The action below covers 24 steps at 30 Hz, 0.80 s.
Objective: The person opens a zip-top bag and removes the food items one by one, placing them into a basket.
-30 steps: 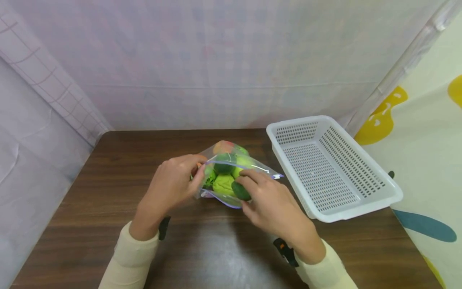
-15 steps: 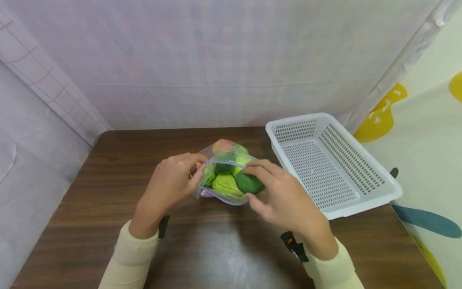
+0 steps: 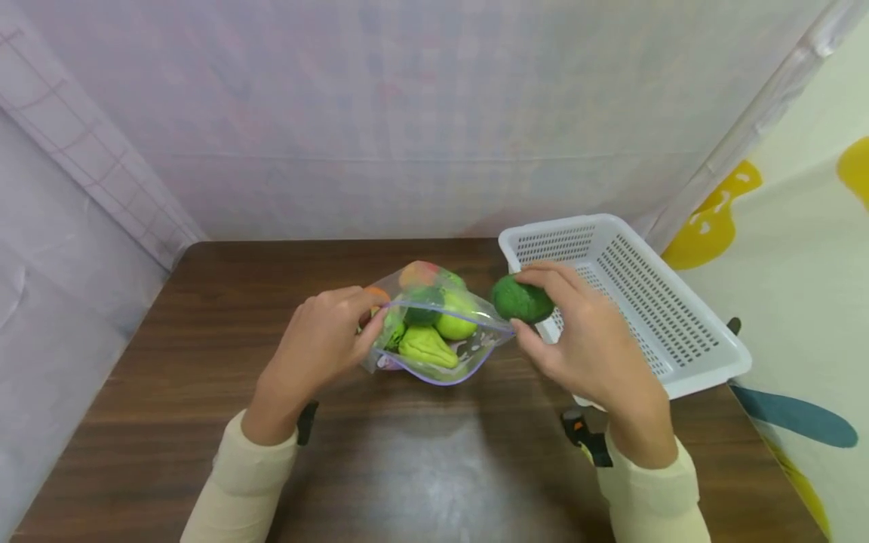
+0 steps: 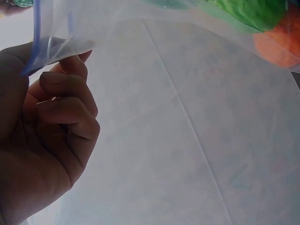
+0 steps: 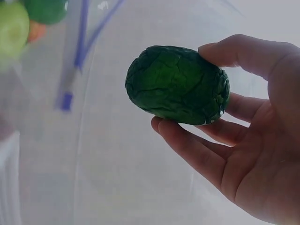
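Observation:
A clear zip bag (image 3: 444, 381) with a purple zip edge lies on the brown table, its mouth gaping toward me. Inside are a wrinkled light green chayote (image 3: 428, 347), a green apple (image 3: 456, 326), a peach-coloured fruit (image 3: 419, 275) and other green pieces. My left hand (image 3: 319, 343) pinches the bag's left corner between thumb and fingers; the purple strip passes by the thumb in the left wrist view. My right hand (image 3: 591, 339) grips a dark green toy cabbage (image 5: 173, 84) with leaf veins, held beside the bag's right corner with thumb and fingertips around one end.
A white perforated plastic basket (image 3: 686, 302) stands at the right of the table, partly behind my right hand. A pale cloth wall (image 3: 434, 136) closes off the back. The brown table (image 3: 204, 362) extends to the left and front.
My right hand has drawn the toy cabbage out of the bag's mouth, moving right and up toward the basket. The left hand stays at the bag's corner.

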### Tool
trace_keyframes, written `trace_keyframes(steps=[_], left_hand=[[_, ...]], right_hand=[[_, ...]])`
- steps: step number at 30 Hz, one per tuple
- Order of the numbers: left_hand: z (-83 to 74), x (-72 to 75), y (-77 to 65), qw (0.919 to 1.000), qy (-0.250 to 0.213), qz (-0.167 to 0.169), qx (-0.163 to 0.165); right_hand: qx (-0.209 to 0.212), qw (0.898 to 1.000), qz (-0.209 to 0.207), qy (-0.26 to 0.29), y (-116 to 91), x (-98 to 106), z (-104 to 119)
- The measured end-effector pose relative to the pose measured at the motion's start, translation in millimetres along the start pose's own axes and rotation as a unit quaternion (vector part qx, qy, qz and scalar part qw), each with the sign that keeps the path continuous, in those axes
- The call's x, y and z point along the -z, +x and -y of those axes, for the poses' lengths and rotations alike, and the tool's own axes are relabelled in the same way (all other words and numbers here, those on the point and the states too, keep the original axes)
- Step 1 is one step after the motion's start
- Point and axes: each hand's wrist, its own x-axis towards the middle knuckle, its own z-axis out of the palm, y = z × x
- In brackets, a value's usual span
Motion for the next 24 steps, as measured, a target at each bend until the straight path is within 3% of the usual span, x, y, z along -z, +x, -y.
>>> trace_keyframes(steps=[6, 15, 24], left_hand=[[-0.2, 0.7, 0.9, 1.0000, -0.002, 0.007, 0.004], [-1.3, 0.2, 2.0, 0.9998, -0.006, 0.016, 0.003], [-4.6, -1.7, 4.3, 0.9996, -0.010, 0.027, 0.007]], right_hand=[[0.012, 0.999, 0.015, -0.042, 22, 22, -15], [-0.032, 0.994, 0.084, -0.064, 62, 49, -47], [-0.086, 0.978, 0.183, -0.049, 85, 47, -87]])
